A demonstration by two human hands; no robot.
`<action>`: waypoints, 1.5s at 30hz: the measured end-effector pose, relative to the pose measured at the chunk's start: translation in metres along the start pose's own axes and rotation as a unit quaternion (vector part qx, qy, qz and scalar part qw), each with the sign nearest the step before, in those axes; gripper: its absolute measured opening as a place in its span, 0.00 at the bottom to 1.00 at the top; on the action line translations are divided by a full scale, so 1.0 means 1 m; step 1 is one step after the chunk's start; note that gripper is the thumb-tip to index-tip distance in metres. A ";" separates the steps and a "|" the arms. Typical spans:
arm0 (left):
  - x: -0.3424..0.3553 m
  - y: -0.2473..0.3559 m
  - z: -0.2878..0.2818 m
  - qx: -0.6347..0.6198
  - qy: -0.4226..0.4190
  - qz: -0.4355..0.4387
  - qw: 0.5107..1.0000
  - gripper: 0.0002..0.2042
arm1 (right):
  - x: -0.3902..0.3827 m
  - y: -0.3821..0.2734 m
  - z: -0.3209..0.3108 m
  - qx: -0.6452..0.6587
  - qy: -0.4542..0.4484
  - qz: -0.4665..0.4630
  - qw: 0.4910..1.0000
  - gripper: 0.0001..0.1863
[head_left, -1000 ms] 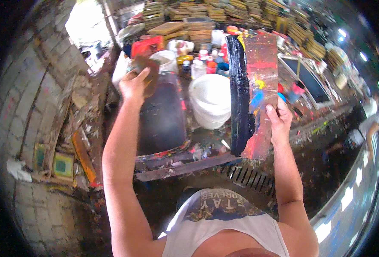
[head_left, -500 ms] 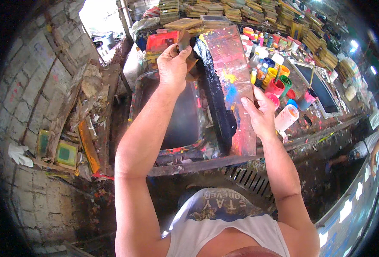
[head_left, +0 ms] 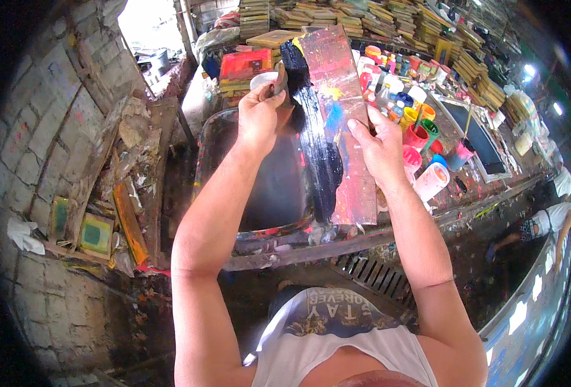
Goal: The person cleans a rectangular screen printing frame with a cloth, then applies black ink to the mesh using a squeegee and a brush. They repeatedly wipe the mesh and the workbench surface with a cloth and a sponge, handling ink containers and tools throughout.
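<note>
My right hand (head_left: 379,145) is closed on the right edge of a long paint-splattered board (head_left: 352,161), its thumb on the face and its fingers mostly behind. A broad wet band of black paint (head_left: 311,122) coats the board's left side. My left hand (head_left: 259,119) is closed on a flat brown scraper-like piece (head_left: 283,80), whose lower end comes close to the black paint; whether they touch I cannot tell. Just beyond that hand shows a white rounded thing (head_left: 264,79), partly hidden. Below lies a large dark basin (head_left: 198,187) with a paint-stained rim, partly covered by the board.
Paint pots, such as a white tub (head_left: 432,182) and a red cup (head_left: 415,137), crowd the bench on the right. A framed screen (head_left: 472,138) lies beyond them. Stacked wooden frames (head_left: 379,22) line the back. Another person (head_left: 553,222) bends at far right.
The board has shifted up and left, and its black-painted side now shows wider. My left hand is slightly lower, with the white rounded thing now showing behind it.
</note>
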State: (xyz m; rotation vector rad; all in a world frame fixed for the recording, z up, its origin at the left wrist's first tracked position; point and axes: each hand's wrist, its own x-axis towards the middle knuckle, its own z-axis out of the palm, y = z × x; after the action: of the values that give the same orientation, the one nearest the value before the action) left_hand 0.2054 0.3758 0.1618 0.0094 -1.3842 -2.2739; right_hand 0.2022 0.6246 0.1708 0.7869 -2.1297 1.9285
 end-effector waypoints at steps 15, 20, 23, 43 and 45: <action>-0.088 0.005 -0.065 0.265 -0.172 -0.088 0.945 0.14 | 0.092 -0.021 0.029 0.092 0.174 -0.098 0.976 0.12; -0.115 -0.017 -0.112 0.339 -0.211 0.017 0.917 0.16 | 0.135 -0.030 -0.007 0.110 0.252 -0.145 0.950 0.14; -0.124 -0.023 -0.133 0.350 -0.161 0.015 0.923 0.18 | 0.170 -0.038 -0.066 0.130 0.274 -0.184 0.935 0.13; -0.184 -0.052 -0.098 0.538 0.159 0.158 0.812 0.18 | 0.264 0.060 -0.232 0.427 0.394 -0.032 0.813 0.13; -0.182 -0.058 -0.093 0.556 0.204 0.172 0.787 0.20 | 0.287 0.083 -0.227 0.447 0.375 -0.053 0.810 0.14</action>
State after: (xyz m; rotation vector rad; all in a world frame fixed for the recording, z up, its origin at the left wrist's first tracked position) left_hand 0.3670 0.3921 0.0247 0.5421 -2.0232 -0.8249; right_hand -0.1315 0.7679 0.2638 0.1247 -0.6661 2.5491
